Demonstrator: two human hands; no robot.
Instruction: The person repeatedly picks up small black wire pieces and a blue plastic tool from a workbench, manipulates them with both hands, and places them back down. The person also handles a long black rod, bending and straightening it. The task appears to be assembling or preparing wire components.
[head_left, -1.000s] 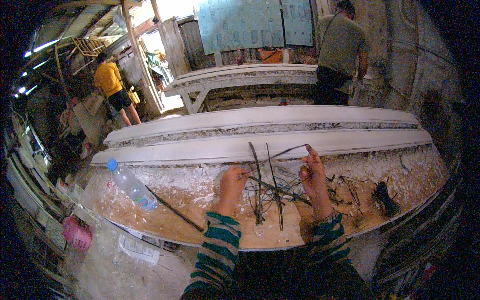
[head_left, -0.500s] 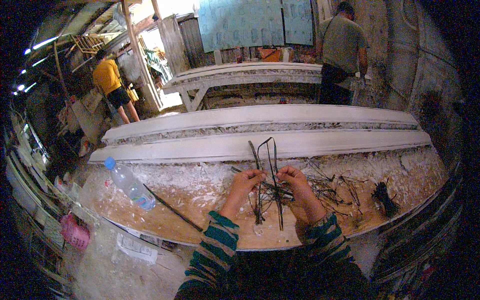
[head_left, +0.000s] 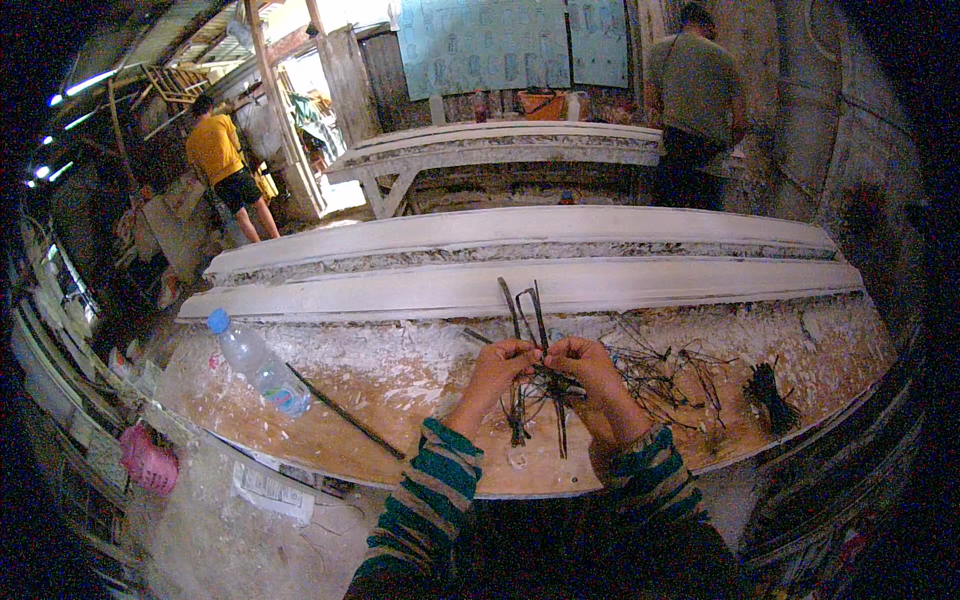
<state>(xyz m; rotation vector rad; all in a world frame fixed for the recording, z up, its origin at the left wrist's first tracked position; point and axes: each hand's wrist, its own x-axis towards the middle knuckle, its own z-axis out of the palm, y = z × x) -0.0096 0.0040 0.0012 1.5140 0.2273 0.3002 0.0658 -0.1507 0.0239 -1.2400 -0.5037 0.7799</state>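
Observation:
Above the work table, my left hand [head_left: 494, 372] and my right hand [head_left: 592, 378] meet with their fingertips pinched close together. Both are closed on thin dark strips [head_left: 541, 315], bent over at the top and sticking up beyond the fingers. Whether these are twigs, bark or cord, I cannot tell. More dark sticks [head_left: 517, 425] cross below my hands, their lower ends near the table's front edge. Beside my right hand spreads a tangle of thin dark strands [head_left: 675, 385]. My fingers hide the exact point where the strips meet.
Left on the table [head_left: 470, 468] are a clear bottle [head_left: 258, 365] with a blue cap and a long dark stick [head_left: 350, 415]. A black bundle [head_left: 768, 400] lies right. White boards [head_left: 520, 285] run behind. Two people, in yellow [head_left: 214, 143] and grey [head_left: 695, 85] shirts, stand farther back.
My hands have come together from slightly apart, the right one moving left. The bent strip's loop between them has become narrower and lower. The person in grey has shifted slightly right.

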